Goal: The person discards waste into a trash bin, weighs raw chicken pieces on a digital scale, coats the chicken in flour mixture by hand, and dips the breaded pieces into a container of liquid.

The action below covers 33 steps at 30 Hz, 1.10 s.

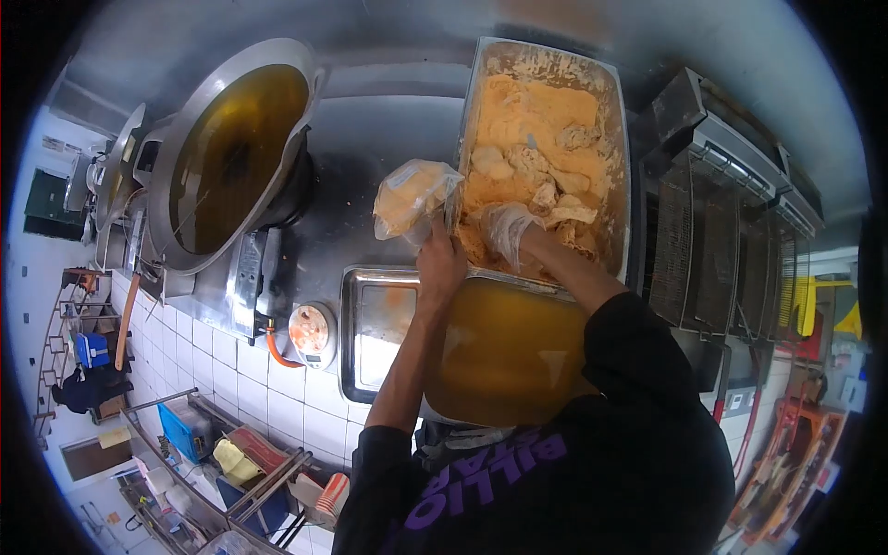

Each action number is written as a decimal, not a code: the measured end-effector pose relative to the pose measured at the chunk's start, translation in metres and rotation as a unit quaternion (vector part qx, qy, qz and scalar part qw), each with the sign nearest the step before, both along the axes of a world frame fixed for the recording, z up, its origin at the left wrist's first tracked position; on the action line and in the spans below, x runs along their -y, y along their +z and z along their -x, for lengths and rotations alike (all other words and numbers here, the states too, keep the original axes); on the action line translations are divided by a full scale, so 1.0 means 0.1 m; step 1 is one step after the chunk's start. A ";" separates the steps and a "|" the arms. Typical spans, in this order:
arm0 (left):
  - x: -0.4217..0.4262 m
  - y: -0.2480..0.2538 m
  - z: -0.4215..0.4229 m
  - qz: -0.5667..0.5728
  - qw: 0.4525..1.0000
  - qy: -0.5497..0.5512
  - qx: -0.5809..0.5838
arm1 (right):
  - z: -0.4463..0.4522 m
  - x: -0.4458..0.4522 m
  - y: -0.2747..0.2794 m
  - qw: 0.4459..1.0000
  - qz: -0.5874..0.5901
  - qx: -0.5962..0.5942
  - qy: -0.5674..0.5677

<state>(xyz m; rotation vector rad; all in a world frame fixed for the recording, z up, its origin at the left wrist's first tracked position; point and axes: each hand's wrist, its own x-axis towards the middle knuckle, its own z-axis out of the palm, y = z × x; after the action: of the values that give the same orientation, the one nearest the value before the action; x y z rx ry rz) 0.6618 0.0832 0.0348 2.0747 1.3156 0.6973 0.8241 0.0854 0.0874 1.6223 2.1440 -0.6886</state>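
A plastic bag of pale orange powder is held up by my left hand, its fingers closed on the bag's lower edge beside the tray. My right hand, in a clear plastic glove, is down in the coating at the near end of a deep metal tray; its fingertips are partly hidden. Floury coated pieces lie on the orange powder in that tray, just beyond my right hand. Below my forearms sits a container of yellowish-brown liquid.
A large pan of oil stands at the upper left. Wire baskets are at the right. An empty-looking shallow metal tray and a small round scale lie left of my left forearm. An orange hose hangs at the counter edge.
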 end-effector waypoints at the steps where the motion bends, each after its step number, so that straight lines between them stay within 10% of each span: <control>1: 0.00 0.02 -0.01 0.008 1.000 0.004 -0.011 | -0.05 0.02 -0.21 0.999 -0.010 -0.016 -0.026; 6: -0.02 0.04 -0.02 0.006 1.000 0.006 0.010 | -0.45 -0.06 -0.99 0.985 0.087 -0.075 -0.130; 9: 0.00 0.06 0.00 0.035 0.999 0.015 -0.005 | -0.83 0.10 -0.88 0.972 -0.130 -0.164 -0.110; 16: -0.01 0.05 -0.01 0.036 0.999 0.009 -0.006 | -1.81 0.20 -0.88 0.954 -0.244 0.172 0.026; 19: -0.02 0.00 0.00 0.019 1.000 -0.005 0.003 | -1.04 0.52 -0.18 0.939 -0.205 -0.088 -0.263; 24: 0.01 0.04 0.01 0.013 1.000 -0.010 0.013 | -0.88 0.09 -0.78 0.960 -0.049 0.259 -0.095; 28: 0.00 0.07 -0.01 0.008 1.000 -0.002 0.012 | -0.92 -0.11 -1.12 0.917 -0.196 0.220 -0.268; 33: -0.01 0.11 -0.04 0.019 1.000 0.012 0.020 | -1.37 -0.07 -0.81 0.947 -0.230 0.099 -0.199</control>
<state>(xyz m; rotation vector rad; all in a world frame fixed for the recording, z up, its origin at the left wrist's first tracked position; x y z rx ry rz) 0.6655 0.0839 0.0460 2.0092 1.3234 0.7147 0.9615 0.0923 0.0062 2.2962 1.9399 -0.1065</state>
